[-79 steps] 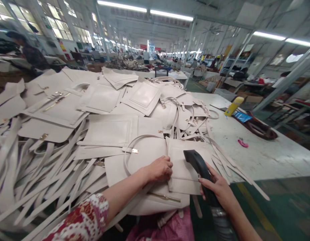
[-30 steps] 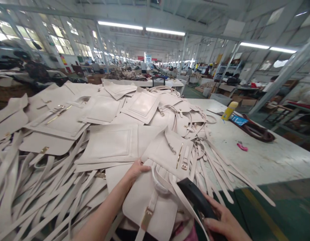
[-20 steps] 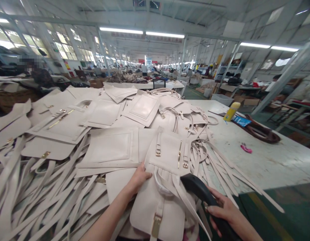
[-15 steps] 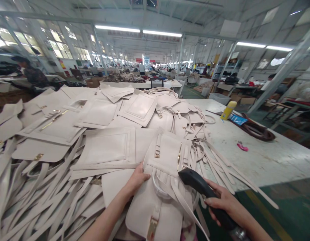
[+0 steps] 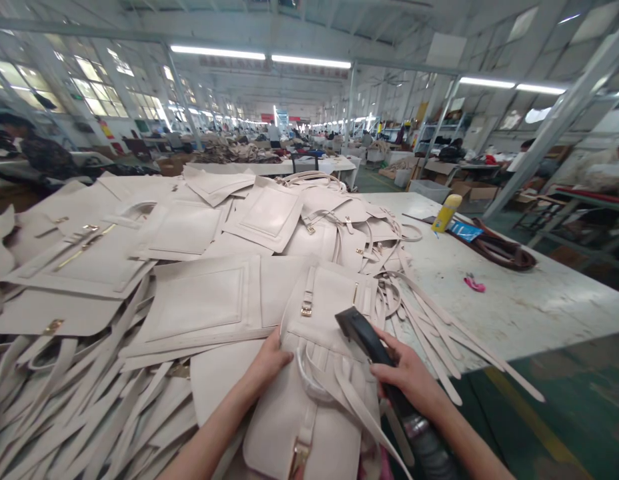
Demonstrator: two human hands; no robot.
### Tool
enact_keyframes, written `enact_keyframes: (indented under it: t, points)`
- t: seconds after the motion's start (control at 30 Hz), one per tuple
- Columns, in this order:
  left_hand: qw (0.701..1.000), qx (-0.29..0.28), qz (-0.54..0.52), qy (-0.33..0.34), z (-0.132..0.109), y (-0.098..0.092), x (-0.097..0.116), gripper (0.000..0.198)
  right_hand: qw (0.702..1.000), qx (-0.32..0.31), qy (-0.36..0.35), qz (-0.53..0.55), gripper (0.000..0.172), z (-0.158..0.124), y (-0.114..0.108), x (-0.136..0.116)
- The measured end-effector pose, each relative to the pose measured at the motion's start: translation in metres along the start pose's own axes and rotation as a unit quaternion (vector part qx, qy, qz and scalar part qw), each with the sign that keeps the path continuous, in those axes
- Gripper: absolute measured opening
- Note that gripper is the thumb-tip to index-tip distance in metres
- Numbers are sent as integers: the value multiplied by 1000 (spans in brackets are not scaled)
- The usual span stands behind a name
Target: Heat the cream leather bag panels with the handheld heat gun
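A cream leather-like bag point(image 5: 269, 427) with straps and gold-coloured buckles lies in front of me on the pile. My left hand point(image 5: 272, 360) grips its left edge, thumb on top and the other fingers mostly hidden. In my right hand point(image 5: 404, 373) is a black nozzle tool point(image 5: 367, 337) with a flat, angled mouth and a ribbed, hose-like rear end; its exact kind is unclear. The mouth hovers over the bag's upper part, beside a gold buckle point(image 5: 306, 309) and a gold zip point(image 5: 355, 293). A looped handle point(image 5: 305, 373) and loose straps lie across the bag's middle.
Cream bag pieces point(image 5: 199, 300) and many straps point(image 5: 79, 420) cover the pale table point(image 5: 509, 313). A yellow bottle point(image 5: 446, 213), a blue packet point(image 5: 464, 230), coiled brown strips point(image 5: 514, 257) and a small pink item point(image 5: 474, 283) lie at right. A person point(image 5: 44, 150) sits at far left.
The black nozzle tool has moved left and up over the bag with my right hand, and its mouth has turned. My left hand keeps its grip. The whole view has shifted slightly.
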State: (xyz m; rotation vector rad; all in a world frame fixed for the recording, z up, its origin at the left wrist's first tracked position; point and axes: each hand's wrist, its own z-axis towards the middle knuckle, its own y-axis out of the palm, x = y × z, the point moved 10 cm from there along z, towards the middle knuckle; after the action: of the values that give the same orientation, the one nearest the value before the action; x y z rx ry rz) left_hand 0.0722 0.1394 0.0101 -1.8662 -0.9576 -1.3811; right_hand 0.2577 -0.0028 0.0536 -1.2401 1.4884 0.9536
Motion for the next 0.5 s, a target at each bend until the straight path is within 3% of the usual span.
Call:
enact_keyframes:
  t: [0.1,0.2,0.27,0.37,0.5]
  points:
    - [1000,-3,-2,-7,1,0,-2,57,999,-34,36,-5,69,-14,-6,3]
    - [1000,-11,2,-5,2,2,-3,59,989,-107,91,-34,69,-21,13,13]
    - [1000,-3,15,6,3,1,-3,62,988,-112,92,-53,68,-13,25,14]
    - [999,14,25,14,5,-2,-4,63,996,-33,43,-73,66,5,25,1]
    - [1000,16,24,-1,5,-3,-10,65,992,91,-11,-88,69,2,-4,-14]
